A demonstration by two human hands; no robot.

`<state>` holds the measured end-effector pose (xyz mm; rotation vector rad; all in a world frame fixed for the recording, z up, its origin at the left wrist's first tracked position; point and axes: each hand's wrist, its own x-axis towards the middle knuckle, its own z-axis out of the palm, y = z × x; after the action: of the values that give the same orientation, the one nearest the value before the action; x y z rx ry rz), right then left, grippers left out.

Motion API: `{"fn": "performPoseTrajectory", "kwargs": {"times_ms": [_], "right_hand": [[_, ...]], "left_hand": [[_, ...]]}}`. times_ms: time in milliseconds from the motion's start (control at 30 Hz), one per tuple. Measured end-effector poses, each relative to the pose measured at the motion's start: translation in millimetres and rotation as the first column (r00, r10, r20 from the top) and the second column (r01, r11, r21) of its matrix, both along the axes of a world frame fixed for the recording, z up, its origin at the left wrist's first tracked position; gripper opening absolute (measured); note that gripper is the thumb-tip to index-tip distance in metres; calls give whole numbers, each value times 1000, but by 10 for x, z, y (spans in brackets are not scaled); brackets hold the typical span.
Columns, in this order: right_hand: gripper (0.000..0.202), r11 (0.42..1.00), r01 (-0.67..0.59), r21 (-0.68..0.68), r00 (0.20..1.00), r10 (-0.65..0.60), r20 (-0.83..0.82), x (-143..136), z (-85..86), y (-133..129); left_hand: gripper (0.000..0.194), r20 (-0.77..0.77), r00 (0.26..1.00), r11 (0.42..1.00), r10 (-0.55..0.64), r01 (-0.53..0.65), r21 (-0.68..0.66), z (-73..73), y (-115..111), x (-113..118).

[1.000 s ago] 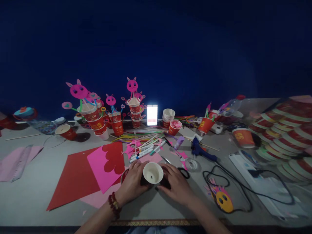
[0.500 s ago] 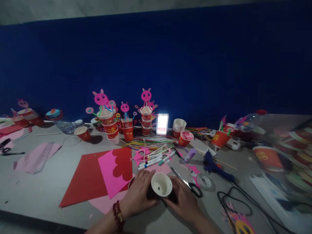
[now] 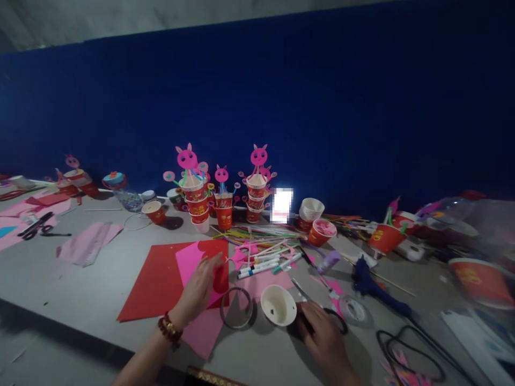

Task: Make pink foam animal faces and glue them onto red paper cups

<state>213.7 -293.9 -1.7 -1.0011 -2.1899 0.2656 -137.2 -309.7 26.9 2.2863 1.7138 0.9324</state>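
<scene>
A white-lined paper cup (image 3: 278, 305) stands in front of me, its mouth tipped toward me and a small dark hole in its bottom. My right hand (image 3: 322, 335) rests on the table at the cup's right side, fingers loosely bent and over part of the black-handled scissors (image 3: 341, 321); I see nothing gripped in it. My left hand (image 3: 199, 287) is away from the cup, fingers stretched out above the bright pink paper (image 3: 187, 262) and red sheet (image 3: 148, 284). Between left hand and cup lies a tape roll (image 3: 236, 308).
Behind are decorated cup figures (image 3: 193, 206), markers (image 3: 259, 267), pipe cleaners (image 3: 257, 233) and stacked cups (image 3: 311, 209). To the right lie a blue glue gun (image 3: 374, 289) with its cord, a clear tape roll (image 3: 354, 310) and a glue stick (image 3: 329, 261). Black scissors (image 3: 38, 228) lie far left.
My left hand has let go of the cup and moved left over the papers, uncovering the tape roll. My right hand has drawn slightly off the cup. The view has turned left.
</scene>
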Motion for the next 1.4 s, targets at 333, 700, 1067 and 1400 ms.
{"fn": "performPoseTrajectory", "kwargs": {"times_ms": [333,700,1067,1400], "right_hand": [[21,997,33,-63,999,-34,-14,-9,4,1],[83,990,56,-132,994,-42,104,-194,24,-68],[67,935,331,-128,943,-325,68,-91,120,122],[62,788,605,-117,782,-559,275,89,300,540]], "left_hand": [[46,-346,930,985,124,-158,-71,59,-84,-616],[77,-197,971,988,-133,115,-100,166,-275,81],[91,-186,950,954,-250,209,-214,51,-155,492],[55,-237,959,984,-155,130,-120,128,-191,302]]}}
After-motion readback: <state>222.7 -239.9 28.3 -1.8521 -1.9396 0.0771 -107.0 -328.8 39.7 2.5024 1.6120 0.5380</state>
